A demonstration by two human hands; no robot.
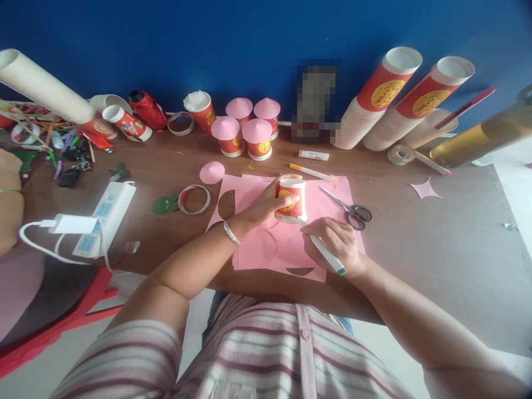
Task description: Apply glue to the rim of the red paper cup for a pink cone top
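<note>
My left hand [272, 199] is wrapped round a red and white paper cup [290, 206] with a gold emblem, held above pink paper sheets [255, 244]. In my right hand [334, 241] is a white marker pen [328, 256] with a green end, its tip close to the cup's lower rim; whether it touches I cannot tell. Some marks show along that rim. Black-handled scissors [353, 213] lie on the paper, right of the cup. An orange-capped marker [311, 172] rests just behind it. Circles are cut from and outlined on the sheets.
Several cups with pink cone tops [256, 133] stand at the back, a loose pink cone [211, 172] before them. Stacked cups [372, 100] rise behind right. A tape roll [194, 199] and power strip [106, 219] lie left. Another person's arm [10, 199] shows at far left.
</note>
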